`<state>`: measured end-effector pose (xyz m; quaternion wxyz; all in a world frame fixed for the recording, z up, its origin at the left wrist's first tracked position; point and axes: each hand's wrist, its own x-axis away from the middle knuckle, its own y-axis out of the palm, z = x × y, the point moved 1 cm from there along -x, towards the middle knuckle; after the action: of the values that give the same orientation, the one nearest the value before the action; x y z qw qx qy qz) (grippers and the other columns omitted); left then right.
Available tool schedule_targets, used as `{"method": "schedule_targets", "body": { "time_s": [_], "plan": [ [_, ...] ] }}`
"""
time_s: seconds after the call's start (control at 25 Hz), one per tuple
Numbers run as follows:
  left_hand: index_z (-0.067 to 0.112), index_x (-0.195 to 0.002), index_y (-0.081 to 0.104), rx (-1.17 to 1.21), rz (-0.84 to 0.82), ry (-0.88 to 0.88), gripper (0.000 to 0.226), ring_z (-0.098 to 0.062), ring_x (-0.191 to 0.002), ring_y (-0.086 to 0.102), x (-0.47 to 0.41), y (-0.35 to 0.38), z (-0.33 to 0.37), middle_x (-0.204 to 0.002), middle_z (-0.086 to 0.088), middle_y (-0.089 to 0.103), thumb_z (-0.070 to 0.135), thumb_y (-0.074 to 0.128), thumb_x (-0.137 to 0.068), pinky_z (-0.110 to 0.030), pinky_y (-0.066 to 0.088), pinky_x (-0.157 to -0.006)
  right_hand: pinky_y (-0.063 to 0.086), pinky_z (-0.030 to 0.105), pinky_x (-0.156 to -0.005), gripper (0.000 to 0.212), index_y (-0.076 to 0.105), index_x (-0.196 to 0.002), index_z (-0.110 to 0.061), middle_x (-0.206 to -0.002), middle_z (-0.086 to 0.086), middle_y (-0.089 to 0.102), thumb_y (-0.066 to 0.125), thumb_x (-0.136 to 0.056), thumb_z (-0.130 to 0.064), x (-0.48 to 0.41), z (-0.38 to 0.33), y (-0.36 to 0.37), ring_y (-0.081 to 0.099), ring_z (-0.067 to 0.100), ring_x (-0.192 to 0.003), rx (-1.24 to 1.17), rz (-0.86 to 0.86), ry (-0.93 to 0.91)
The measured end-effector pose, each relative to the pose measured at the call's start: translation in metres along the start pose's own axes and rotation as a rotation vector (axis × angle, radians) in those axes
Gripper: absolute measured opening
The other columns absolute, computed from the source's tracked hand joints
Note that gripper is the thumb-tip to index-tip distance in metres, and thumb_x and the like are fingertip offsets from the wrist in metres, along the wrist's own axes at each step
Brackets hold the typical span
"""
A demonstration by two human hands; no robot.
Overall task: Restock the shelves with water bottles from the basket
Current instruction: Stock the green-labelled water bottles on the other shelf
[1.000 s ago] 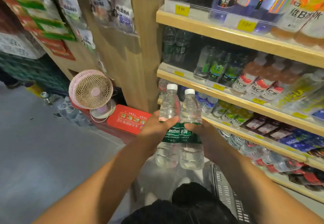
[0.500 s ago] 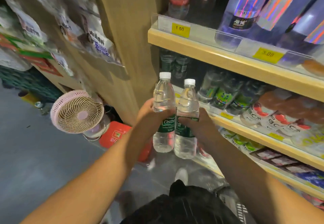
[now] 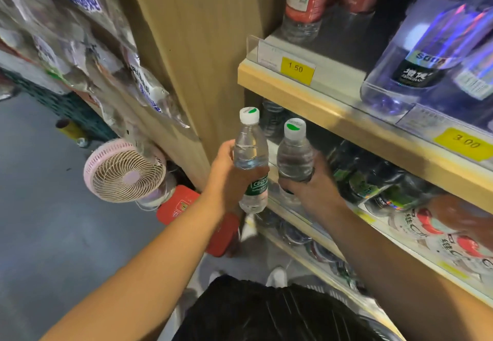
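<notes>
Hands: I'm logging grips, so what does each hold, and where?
Left hand and right hand each grip one water bottle around its middle.

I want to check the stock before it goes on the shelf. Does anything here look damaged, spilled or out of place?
Nothing stands out. The left hand and the right hand each hold a capped, upright water bottle, with no leak visible. The shelf bottles are too blurred to judge.
</notes>
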<state>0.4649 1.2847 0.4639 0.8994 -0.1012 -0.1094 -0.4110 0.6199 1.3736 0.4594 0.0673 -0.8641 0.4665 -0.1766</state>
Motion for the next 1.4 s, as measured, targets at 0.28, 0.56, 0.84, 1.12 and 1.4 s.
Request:
{"method": "schedule_targets", "body": {
  "time_s": [0.28,0.56,0.84,1.12,1.4],
  "plan": [
    [0.007,-0.108,0.052,-0.119,0.056,0.085,0.067,-0.018,-0.089,0.067,-0.016,-0.005,-0.004,-0.097,-0.004,0.069,0.025,0.087,-0.054,-0.043,0.056,-0.083,0.045,0.011,-0.081,0.059,0.046,-0.117,-0.025,-0.098,-0.022,0.053,0.081,-0.072,-0.008,-0.015,-0.004,0.005,0.056,-0.009,-0.088,0.034,0.138,-0.096],
    [0.014,-0.111,0.052,-0.161,0.05,0.084,0.058,-0.003,-0.083,0.064,-0.024,-0.015,0.001,-0.093,0.008,0.066,0.018,0.087,-0.065,-0.027,0.054,-0.077,0.046,0.006,-0.076,0.061,0.048,-0.116,-0.02,-0.104,-0.012,0.058,0.083,-0.069,-0.007,-0.041,-0.002,0.015,0.058,-0.008,-0.091,-0.059,0.302,-0.095],
    [0.022,-0.108,0.048,-0.134,0.007,0.103,0.056,0.013,-0.079,0.062,-0.029,-0.016,-0.001,-0.093,0.012,0.064,0.012,0.085,-0.068,-0.009,0.05,-0.07,0.031,-0.009,-0.068,0.078,0.04,-0.136,-0.015,-0.116,-0.012,0.053,0.083,-0.071,-0.017,-0.066,0.008,0.023,0.05,0.0,-0.101,0.058,0.342,-0.092],
    [0.016,-0.116,0.048,-0.149,0.0,0.154,0.059,0.009,-0.085,0.063,-0.038,-0.006,0.001,-0.097,0.013,0.064,0.013,0.084,-0.069,-0.01,0.051,-0.074,0.035,0.007,-0.072,0.075,0.037,-0.138,-0.015,-0.113,-0.008,0.052,0.079,-0.076,-0.02,-0.089,0.02,0.016,0.049,0.007,-0.1,0.141,0.3,-0.035],
    [0.017,-0.116,0.048,-0.087,0.046,0.178,0.064,-0.004,-0.09,0.066,-0.045,0.003,-0.007,-0.096,0.011,0.066,0.021,0.085,-0.064,-0.031,0.055,-0.085,0.045,0.04,-0.092,0.08,0.018,-0.148,-0.012,-0.137,0.021,0.046,0.064,-0.087,-0.036,-0.089,0.057,0.026,0.05,0.039,-0.121,0.424,0.214,0.031]
  ]
}}
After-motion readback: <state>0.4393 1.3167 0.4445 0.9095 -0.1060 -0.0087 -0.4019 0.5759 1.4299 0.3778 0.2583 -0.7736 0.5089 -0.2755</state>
